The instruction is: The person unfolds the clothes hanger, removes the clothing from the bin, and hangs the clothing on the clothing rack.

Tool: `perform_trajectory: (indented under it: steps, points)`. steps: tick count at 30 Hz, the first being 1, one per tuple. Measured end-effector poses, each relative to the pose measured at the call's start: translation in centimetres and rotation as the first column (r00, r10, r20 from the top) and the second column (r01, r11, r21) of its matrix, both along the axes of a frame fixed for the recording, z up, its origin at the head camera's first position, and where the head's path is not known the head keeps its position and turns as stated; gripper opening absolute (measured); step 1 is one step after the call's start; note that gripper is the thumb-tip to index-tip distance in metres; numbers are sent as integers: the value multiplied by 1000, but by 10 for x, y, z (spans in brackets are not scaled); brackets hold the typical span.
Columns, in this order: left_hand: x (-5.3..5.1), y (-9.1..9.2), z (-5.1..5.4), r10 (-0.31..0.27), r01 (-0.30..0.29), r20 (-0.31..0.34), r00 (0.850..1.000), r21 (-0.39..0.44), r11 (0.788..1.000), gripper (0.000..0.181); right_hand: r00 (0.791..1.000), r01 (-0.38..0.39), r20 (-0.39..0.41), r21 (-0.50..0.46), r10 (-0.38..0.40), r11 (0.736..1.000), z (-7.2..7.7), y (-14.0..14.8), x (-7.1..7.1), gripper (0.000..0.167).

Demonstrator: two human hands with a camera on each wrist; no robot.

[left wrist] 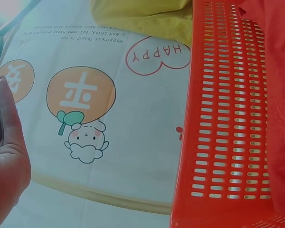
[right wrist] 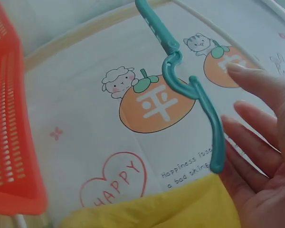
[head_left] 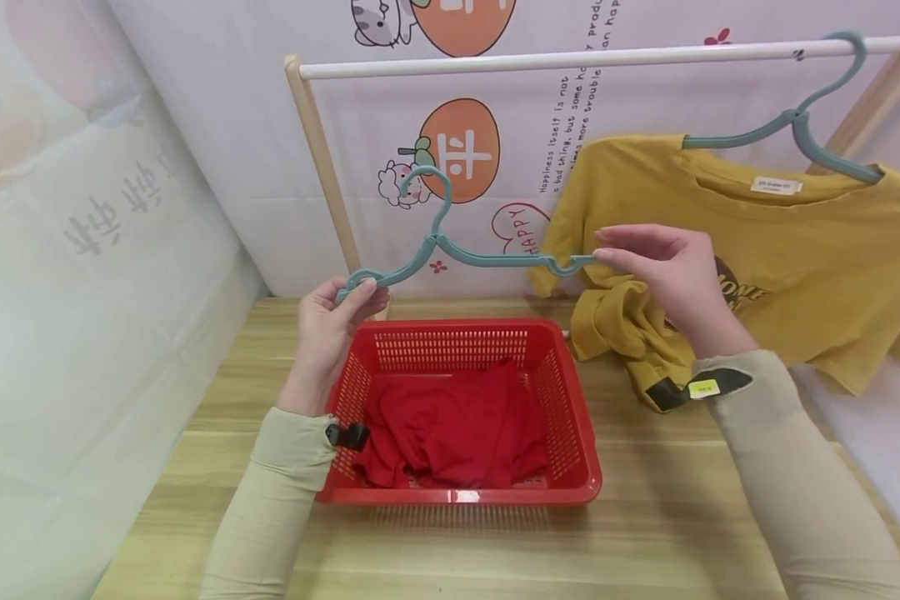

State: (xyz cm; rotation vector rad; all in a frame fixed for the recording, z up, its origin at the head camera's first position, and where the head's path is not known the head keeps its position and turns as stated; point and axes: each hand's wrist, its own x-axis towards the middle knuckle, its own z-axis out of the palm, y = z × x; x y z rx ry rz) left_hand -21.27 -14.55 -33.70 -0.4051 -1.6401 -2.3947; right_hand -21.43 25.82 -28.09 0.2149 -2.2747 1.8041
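Note:
A teal clothes hanger (head_left: 487, 258) is held up above the red basket, its hook upward. My left hand (head_left: 330, 321) grips one end of it, thumb on top; the left wrist view shows only part of this hand (left wrist: 9, 147) at the edge. By the hanger's other end is my right hand (head_left: 667, 267), thumb and fingers apart. In the right wrist view the fingers (right wrist: 256, 142) lie beside the teal arm, not curled round it; whether they touch it I cannot tell. Crumpled red cloth (head_left: 457, 425) lies inside the basket (head_left: 592, 483).
A rack with a white rail (head_left: 540, 60) and wooden posts (head_left: 322, 167) stands behind the basket. From it, at right, a yellow T-shirt (head_left: 817, 242) hangs on another teal hanger (head_left: 798, 117). Below is a wooden tabletop (head_left: 450, 558); a printed sheet (head_left: 232, 125) covers the wall.

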Motion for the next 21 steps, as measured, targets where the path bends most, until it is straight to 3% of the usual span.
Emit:
perform_trajectory:
  steps: [3,8,16,21]
  points:
    - [0,0,0,-1,1,0,1000,-8,1000,15,1000,-21,14,177,19,984,7,-3,2,43]
    - [1,2,-1,-19,19,0,1000,-6,1000,16,994,-103,55,325,90,940,10,-13,2,45]
    - [1,4,-3,-29,30,16,999,-21,999,7,987,-154,104,440,120,885,11,-21,3,44]
    - [1,4,-3,-31,31,20,999,-21,999,5,986,-161,107,483,125,861,11,-21,1,35]
